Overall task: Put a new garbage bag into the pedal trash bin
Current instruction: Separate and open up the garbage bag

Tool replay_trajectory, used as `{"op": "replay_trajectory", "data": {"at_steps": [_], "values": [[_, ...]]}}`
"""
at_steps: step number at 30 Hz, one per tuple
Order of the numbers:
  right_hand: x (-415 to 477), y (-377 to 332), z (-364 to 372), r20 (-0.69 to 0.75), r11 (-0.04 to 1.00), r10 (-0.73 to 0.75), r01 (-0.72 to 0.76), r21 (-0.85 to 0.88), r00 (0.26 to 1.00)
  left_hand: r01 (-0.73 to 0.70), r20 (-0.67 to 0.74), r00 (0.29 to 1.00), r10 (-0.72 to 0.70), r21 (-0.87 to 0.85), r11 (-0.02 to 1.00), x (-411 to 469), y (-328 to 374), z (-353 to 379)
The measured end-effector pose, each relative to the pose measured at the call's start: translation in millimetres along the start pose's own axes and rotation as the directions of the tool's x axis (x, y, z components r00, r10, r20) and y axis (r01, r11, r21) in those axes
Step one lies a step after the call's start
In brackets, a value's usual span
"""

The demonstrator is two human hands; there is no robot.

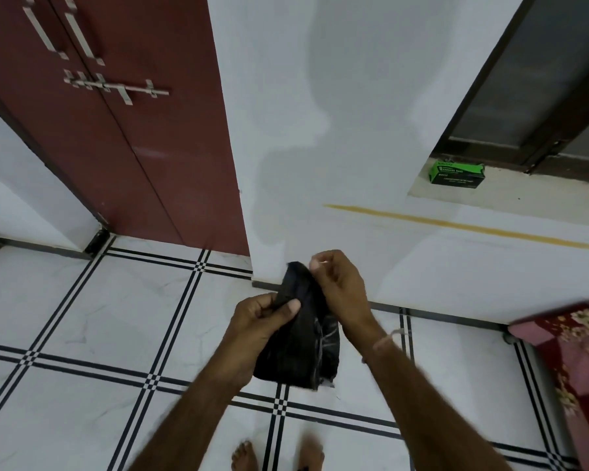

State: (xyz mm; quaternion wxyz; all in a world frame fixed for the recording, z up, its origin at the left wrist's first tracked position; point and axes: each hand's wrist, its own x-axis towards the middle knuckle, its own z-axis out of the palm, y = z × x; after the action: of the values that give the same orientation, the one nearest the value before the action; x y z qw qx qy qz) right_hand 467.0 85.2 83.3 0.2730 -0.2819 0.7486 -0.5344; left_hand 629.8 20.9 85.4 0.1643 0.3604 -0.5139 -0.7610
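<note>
white tiled floor fills the lower frame. at centre, left hand (266, 317) and right hand (337, 283) both pinch a folded black garbage bag (303, 348). thin, limp, probably slippery; best held at its top edge. no bin visible.

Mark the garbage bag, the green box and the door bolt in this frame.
garbage bag (300, 355), head view, crumpled lower body.
green box (456, 175), head view, front face.
door bolt (116, 87), head view, middle of the sliding bar.
</note>
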Motion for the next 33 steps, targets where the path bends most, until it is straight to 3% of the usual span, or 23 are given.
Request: {"op": "replay_trajectory", "data": {"at_steps": [1, 2, 3, 5, 6, 11, 18, 23, 26, 27, 31, 33], "values": [[-8.0, 5.4, -0.6, -0.098, 0.992, -0.081, 0.071, -0.106, 0.992, -0.013, -0.051, 0.999, 0.012, -0.02, 1.0, 0.4, -1.0, 3.3], [-19.1, 5.6, -0.5, -0.119, 0.99, -0.112, 0.101, -0.094, 0.987, -0.022, -0.097, 0.995, 0.017, -0.041, 0.999, -0.5, 1.0, 7.7], [-30.8, 4.3, 0.0, -0.043, 0.996, -0.077, 0.079, 0.038, 0.996, -0.034, -0.122, 0.992, 0.026, -0.059, 0.998, 0.8, 0.5, 10.4], [-47.9, 4.4, 2.4, 0.222, 0.945, 0.03, -0.1, 0.312, 0.975, -0.016, -0.139, 0.99, 0.001, -0.107, 0.994, 0.0, 1.6, 15.2], [-52.1, 6.1, 2.3, 0.275, 0.919, 0.053, -0.155, 0.362, 0.96, 0.006, -0.141, 0.99, -0.025, -0.133, 0.991, -1.0, 2.2, 17.1], [-43.4, 8.7, -3.6, 0.166, 0.917, 0.085, -0.142, 0.373, 0.982, 0.014, -0.069, 0.997, -0.025, -0.157, 0.988, -1.2, -10.2, 14.1], [-44.8, 17.2, -5.4, 0.153, 0.847, 0.187, -0.238, 0.475, 0.97, -0.03, -0.141, 0.99, -0.007, -0.257, 0.966, 0.5, -18.5, 10.7], [-32.0, 29.1, -21.0, 0.215, 0.636, 0.405, -0.443, 0.632, 0.889, 0.01, -0.197, 0.972, -0.128, -0.508, 0.861, 2.0, -24.5, -13.5], [-27.1, 35.8, -26.3, 0.266, 0.49, 0.457, -0.49, 0.721, 0.849, 0.042, -0.195, 0.958, -0.209, -0.627, 0.778, 3.5, -31.5, -21.7], [-28.3, 37.0, -28.4, 0.293, 0.515, 0.43, -0.498, 0.697, 0.854, 0.056, -0.19, 0.954, -0.231, -0.646, 0.761, 4.5, -34.3, -21.6], [-39.7, 34.6, -31.0, 0.364, 0.858, 0.275, -0.398, 0.324, 0.89, 0.071, -0.199, 0.939, -0.282, -0.687, 0.723, 5.2, -35.5, -22.4], [-39.0, 35.1, -32.1, 0.309, 0.868, 0.307, -0.398, 0.298, 0.9, 0.074, -0.197, 0.941, -0.275, -0.673, 0.736, 3.1, -33.3, -28.3]]}}
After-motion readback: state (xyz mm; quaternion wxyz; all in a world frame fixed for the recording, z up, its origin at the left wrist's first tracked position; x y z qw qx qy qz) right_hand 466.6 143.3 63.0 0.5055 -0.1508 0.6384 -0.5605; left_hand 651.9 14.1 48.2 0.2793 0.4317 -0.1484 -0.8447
